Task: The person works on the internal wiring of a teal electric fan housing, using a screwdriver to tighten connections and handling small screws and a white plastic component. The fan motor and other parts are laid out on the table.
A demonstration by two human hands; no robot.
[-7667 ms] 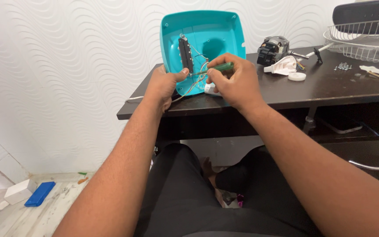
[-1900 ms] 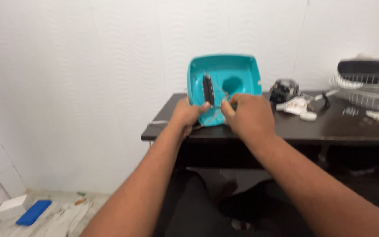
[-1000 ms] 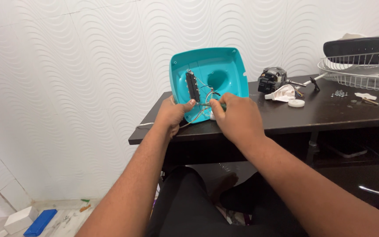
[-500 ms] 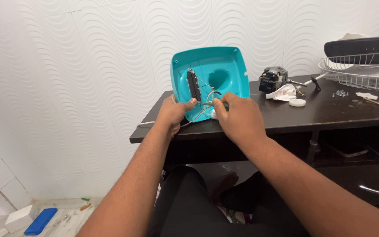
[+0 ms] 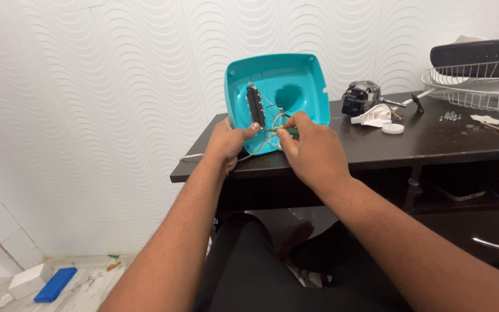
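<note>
Barely shifted since before, left hand (image 5: 226, 141) gripping upright teal plastic housing (image 5: 295, 75) holding black switch strip (image 5: 255, 106) and thin wires (image 5: 272, 121); right hand (image 5: 313, 150) pinching green-handled tool (image 5: 287, 132) (tip hidden)

Wire basket (image 5: 480, 86) cut off at right edge, green tool (image 5: 287, 132) mostly hidden by right hand (image 5: 313, 153)
</note>
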